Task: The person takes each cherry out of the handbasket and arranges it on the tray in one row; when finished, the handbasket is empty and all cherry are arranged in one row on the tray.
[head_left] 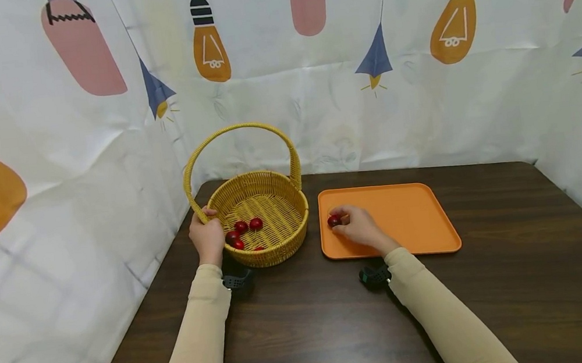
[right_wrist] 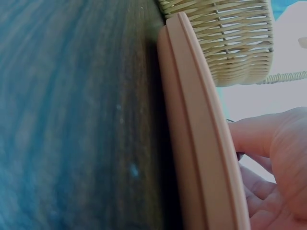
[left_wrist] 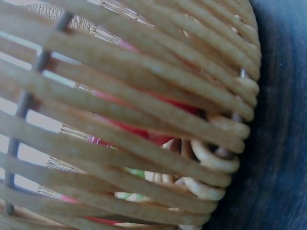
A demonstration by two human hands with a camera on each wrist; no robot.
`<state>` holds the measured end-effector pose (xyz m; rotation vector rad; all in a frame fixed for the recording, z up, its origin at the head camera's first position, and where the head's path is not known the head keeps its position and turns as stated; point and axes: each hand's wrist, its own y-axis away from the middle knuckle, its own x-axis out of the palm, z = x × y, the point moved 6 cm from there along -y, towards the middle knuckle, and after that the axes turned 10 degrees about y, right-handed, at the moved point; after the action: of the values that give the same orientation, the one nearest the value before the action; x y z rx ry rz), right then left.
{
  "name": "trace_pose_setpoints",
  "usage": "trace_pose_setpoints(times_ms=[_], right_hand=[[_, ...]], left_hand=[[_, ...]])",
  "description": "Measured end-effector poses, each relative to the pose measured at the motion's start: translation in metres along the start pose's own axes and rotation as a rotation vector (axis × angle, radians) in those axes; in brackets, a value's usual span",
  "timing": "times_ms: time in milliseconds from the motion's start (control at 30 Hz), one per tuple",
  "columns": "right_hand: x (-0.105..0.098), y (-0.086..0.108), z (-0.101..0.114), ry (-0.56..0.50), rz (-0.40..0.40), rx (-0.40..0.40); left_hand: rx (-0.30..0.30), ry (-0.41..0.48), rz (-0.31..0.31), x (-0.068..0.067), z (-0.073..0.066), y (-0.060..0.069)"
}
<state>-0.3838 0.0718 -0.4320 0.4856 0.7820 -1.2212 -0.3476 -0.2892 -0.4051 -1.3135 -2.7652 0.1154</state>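
Yellow basket [head_left: 272, 257] with red fruits [head_left: 255, 224] inside.
A person's left hand [head_left: 208, 239] grips the handle [head_left: 242, 125] at the basket's left side; to the basket's right, the right hand [head_left: 359, 226] pinches another fruit [head_left: 333, 221] over an orange tray [head_left: 404, 211].

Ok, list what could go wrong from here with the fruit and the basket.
1. The right hand holds a round fruit by the fingertips at the tray, so it might slip and roll.
2. Table shows between the tray and basket, so a fruit dropped there could roll away.
3. The left hand grips the handle low on one side; a tug might tip the basket and shift the loose fruits inside.
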Motion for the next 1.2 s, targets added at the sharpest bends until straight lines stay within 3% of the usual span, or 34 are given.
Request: trace_pose_setpoints(times_ms=[800,1100,1200], right_hand=[[0.002,-0.002,-0.002,-0.013,-0.001,0.007],[-0.01,0.0,-0.005,-0.069,0.136,0.015],[-0.019,0.002,-0.005,-0.076,0.136,0.018]], left_hand=[[-0.006,0.005,0.004,-0.001,0.0,0.0],[-0.009,0.02,0.002,-0.002,0.0,0.001],[-0.016,0.031,0.011,0.0,-0.002,0.002]])
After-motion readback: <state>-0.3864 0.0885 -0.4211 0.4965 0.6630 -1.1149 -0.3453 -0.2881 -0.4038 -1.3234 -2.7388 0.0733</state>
